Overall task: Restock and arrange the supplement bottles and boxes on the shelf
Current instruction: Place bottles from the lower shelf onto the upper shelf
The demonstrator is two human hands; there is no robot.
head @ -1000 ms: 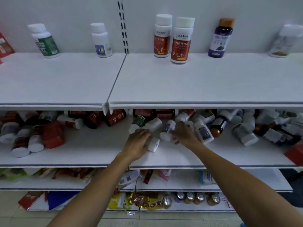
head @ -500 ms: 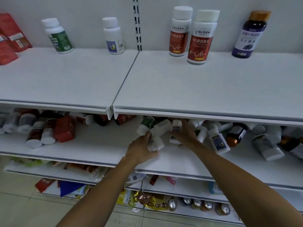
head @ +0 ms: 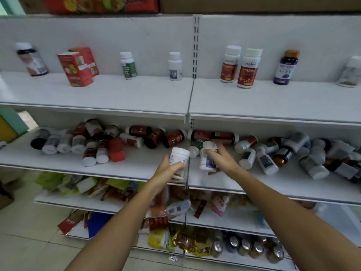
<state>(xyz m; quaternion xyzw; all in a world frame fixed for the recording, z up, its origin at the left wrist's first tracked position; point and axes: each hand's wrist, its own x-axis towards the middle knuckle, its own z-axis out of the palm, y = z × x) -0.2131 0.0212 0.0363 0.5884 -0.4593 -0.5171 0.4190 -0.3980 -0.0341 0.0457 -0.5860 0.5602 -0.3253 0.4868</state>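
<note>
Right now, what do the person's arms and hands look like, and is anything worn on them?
Both forearms are bare up to the bottom of the picture: no sleeves show. The left hand and right hand wear no gloves, and I see no watch, bracelet or rings, though the picture is slightly blurred.

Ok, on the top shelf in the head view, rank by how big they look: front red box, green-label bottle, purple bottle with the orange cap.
1. Front red box, clearly largest.
2. Purple bottle.
3. Green-label bottle, smallest, though it stands slightly farther back, so the gap is unsure.

Two bare forearms, no sleeves, hands [head: 172, 169] ungloved, no jewellery
</note>
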